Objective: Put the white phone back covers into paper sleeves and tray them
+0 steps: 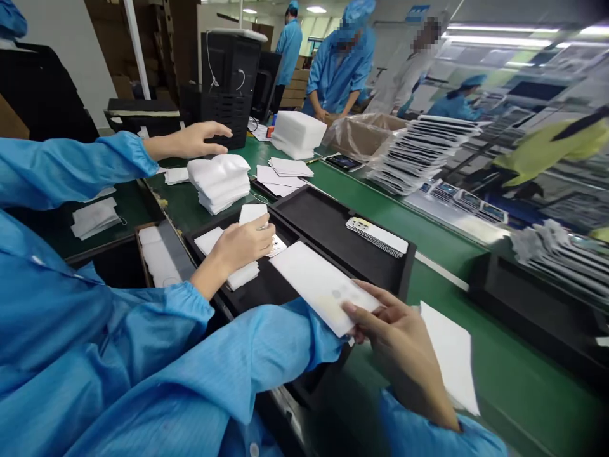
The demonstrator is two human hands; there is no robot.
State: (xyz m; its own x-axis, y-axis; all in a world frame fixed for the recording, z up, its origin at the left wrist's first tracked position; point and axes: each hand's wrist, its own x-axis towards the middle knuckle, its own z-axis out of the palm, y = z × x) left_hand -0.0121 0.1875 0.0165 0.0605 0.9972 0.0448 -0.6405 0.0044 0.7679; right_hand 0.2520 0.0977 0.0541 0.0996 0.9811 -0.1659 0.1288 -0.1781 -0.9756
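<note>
My right hand (397, 327) pinches the lower right end of a white sleeve packet (323, 285), thumb on top. Faint round marks and a yellowish patch show through the packet near the thumb. My left arm reaches in from the lower left, its blue cuff (328, 336) just below the packet; my left hand is hidden behind the packet and its fingers cannot be made out. Beneath and beyond lies a black divided tray (309, 216), with a stack of white phone-shaped panels (377, 236) in its far compartment. White sheets (450, 355) lie right of my right hand.
At left, a co-worker's hand (242, 244) touches white pieces in the tray; their other hand (195, 139) hovers over a white stack (219, 181). A black bin (537, 304) stands right on the green table (514, 374). A foam block (299, 133) and several people are farther back.
</note>
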